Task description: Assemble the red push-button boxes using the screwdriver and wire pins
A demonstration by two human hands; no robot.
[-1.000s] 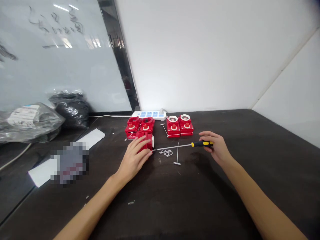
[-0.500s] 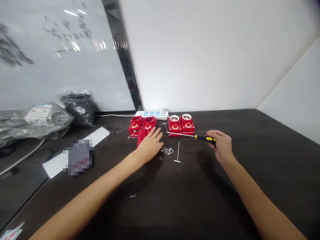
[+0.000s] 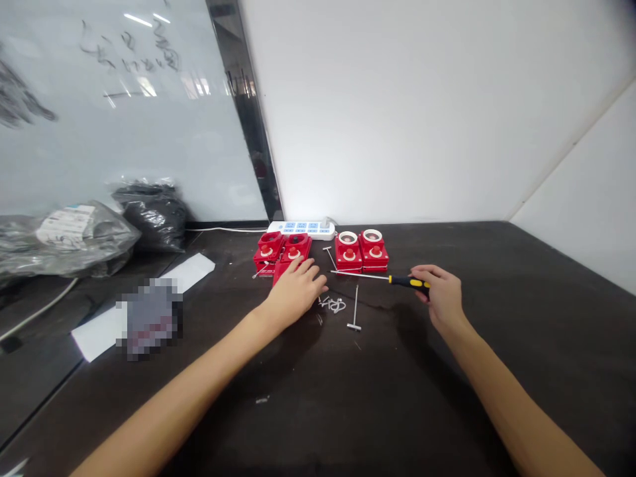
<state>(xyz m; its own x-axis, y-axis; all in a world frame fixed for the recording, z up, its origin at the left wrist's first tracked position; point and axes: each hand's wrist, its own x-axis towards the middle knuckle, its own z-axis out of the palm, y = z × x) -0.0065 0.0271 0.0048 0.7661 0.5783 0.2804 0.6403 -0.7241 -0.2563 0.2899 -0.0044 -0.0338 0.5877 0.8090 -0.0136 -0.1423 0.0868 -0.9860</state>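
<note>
Currently I'm resting my left hand point(image 3: 293, 291) on a red button housing point(image 3: 281, 273), my fingers point(image 3: 308, 266) lying slightly apart across it rather than clamping it. My right hand point(image 3: 442, 296) is gripping a screwdriver point(image 3: 397, 280), its fingers point(image 3: 422, 273) clamped around the yellow-and-black handle, and the steel shaft is reaching left just in front of two ringed red housings point(image 3: 348, 255). Two more red housings point(image 3: 295, 250) are sitting just behind my left hand, in front of a white power strip point(image 3: 301, 229). A T-handled metal pin point(image 3: 355, 311) and a small tangle of wire point(image 3: 332, 305) are lying on the dark tabletop point(image 3: 497, 371) between my hands.
</note>
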